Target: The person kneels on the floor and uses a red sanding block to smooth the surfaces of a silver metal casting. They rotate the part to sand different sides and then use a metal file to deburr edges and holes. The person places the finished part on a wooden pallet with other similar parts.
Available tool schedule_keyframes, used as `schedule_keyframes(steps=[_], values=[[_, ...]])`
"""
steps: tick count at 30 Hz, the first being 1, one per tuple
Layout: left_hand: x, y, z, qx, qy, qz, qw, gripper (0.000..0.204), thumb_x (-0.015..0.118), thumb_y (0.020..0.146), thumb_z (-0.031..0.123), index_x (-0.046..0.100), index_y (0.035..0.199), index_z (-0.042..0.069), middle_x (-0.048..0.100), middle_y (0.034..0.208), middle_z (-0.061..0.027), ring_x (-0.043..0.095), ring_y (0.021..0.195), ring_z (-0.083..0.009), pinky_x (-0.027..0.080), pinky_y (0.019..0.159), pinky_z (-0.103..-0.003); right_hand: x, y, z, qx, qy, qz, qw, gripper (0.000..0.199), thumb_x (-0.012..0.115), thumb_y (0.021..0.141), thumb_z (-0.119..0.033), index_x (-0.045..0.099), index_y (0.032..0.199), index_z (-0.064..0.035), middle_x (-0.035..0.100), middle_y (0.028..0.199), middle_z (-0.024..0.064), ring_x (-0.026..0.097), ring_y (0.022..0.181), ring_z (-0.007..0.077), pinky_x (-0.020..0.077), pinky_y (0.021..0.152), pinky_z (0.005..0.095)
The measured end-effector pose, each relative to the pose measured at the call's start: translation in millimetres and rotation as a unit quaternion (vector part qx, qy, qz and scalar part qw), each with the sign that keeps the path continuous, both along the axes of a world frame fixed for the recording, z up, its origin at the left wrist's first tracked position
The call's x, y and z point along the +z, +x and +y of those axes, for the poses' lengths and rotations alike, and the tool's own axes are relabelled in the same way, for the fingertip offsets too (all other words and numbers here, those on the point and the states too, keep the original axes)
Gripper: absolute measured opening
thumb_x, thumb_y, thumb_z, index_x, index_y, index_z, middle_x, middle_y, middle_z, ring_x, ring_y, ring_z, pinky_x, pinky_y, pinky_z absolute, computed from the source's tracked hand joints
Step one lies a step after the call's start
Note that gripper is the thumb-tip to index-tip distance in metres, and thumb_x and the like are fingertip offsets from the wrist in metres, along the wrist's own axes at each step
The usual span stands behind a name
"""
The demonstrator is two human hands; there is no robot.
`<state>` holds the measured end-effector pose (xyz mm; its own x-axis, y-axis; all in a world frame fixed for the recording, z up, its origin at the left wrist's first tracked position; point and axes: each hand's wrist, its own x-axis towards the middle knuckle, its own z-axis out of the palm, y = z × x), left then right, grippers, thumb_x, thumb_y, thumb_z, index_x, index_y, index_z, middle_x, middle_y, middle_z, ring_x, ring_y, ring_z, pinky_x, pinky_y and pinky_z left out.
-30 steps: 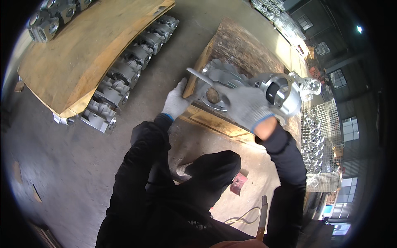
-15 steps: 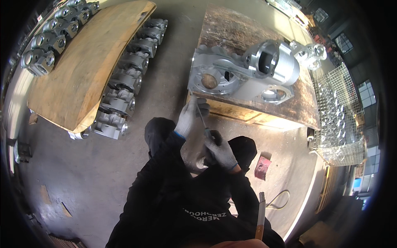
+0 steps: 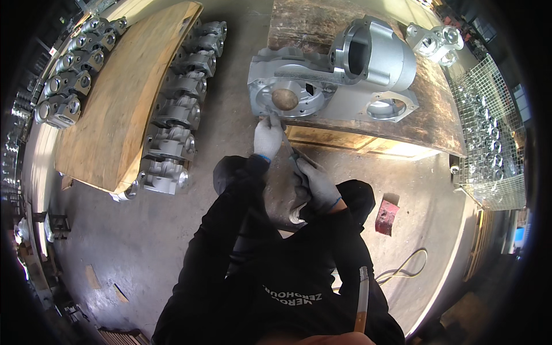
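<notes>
A large silver metal casting (image 3: 351, 100), with a tall round housing and a ring-shaped opening, lies on a worn wooden table. Both my hands wear pale work gloves. My right hand (image 3: 317, 183) is closed round the handle of a thin-shafted hand tool (image 3: 288, 145), which slants up toward the casting's near left corner. At that corner, my left hand (image 3: 268, 138) closes about the shaft's far end, its fingertips up against the casting's edge. The tool's tip is hidden by the left fingers, so its exact kind does not show.
The wooden table (image 3: 431, 123) has a boxy frame beneath. Left stands a wooden board (image 3: 126, 86) with rows of silver castings (image 3: 178, 109) along both sides. A wire mesh basket (image 3: 494, 190) holds metal parts. A red piece (image 3: 387, 217) and yellow hose (image 3: 424, 261) lie on the floor.
My hands have shifted up and right with the tool, and my left hand has come up to the casting's edge. The whole view has also shifted.
</notes>
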<state>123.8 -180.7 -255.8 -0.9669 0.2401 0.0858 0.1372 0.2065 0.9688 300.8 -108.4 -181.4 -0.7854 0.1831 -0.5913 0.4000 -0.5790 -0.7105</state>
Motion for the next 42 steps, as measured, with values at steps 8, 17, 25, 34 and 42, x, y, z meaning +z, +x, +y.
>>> schedule_keyframes(steps=[8,17,25,34,42], values=[[-20,-9,4,0.022,-0.061,-0.010,0.998,0.045,0.051,0.108,0.031,0.071,0.092,-0.006,0.070,0.091,-0.0330,0.067,0.096,-0.0520,0.053,0.083,-0.056,0,-2,7,0.027,-0.014,0.012,0.999,0.035,0.055,0.110,-0.032,0.063,0.137,-0.0119,0.053,0.075,-0.0034,0.048,0.058,0.0078,0.0360,0.048,0.0255],[-29,6,33,-0.123,0.156,-0.251,0.947,0.050,0.052,0.110,0.038,0.067,0.095,-0.007,0.070,0.077,-0.0146,0.070,0.070,-0.0283,0.054,0.063,-0.043,14,19,-24,-0.004,0.276,0.075,0.958,0.049,0.056,0.109,-0.022,0.048,0.154,-0.0035,0.060,0.078,0.0025,0.055,0.056,0.0098,0.0481,0.051,0.0289],[-61,27,82,-0.070,0.293,-0.286,0.910,0.043,0.050,0.113,0.036,0.064,0.093,0.001,0.069,0.081,-0.0094,0.065,0.067,-0.0171,0.050,0.056,-0.034,15,38,-15,-0.016,0.296,0.033,0.955,0.058,0.052,0.107,-0.010,0.037,0.163,-0.0027,0.062,0.085,0.0042,0.057,0.062,0.0086,0.0502,0.057,0.0268],[-25,30,78,-0.063,0.331,-0.354,0.873,0.040,0.051,0.112,0.036,0.062,0.092,0.002,0.063,0.070,-0.0075,0.062,0.056,-0.0193,0.048,0.050,-0.035,-1,30,-8,-0.012,0.356,0.061,0.932,0.053,0.055,0.107,-0.007,0.044,0.158,0.0007,0.072,0.114,0.0070,0.063,0.087,0.0096,0.0523,0.078,0.0233],[-16,24,91,-0.082,0.229,-0.264,0.934,0.054,0.050,0.111,0.046,0.065,0.086,0.000,0.066,0.069,-0.0095,0.065,0.058,-0.0217,0.050,0.056,-0.037,8,21,4,-0.008,0.372,0.065,0.926,0.056,0.056,0.106,-0.011,0.042,0.158,0.0023,0.071,0.102,0.0076,0.062,0.076,0.0098,0.0524,0.067,0.0243]])
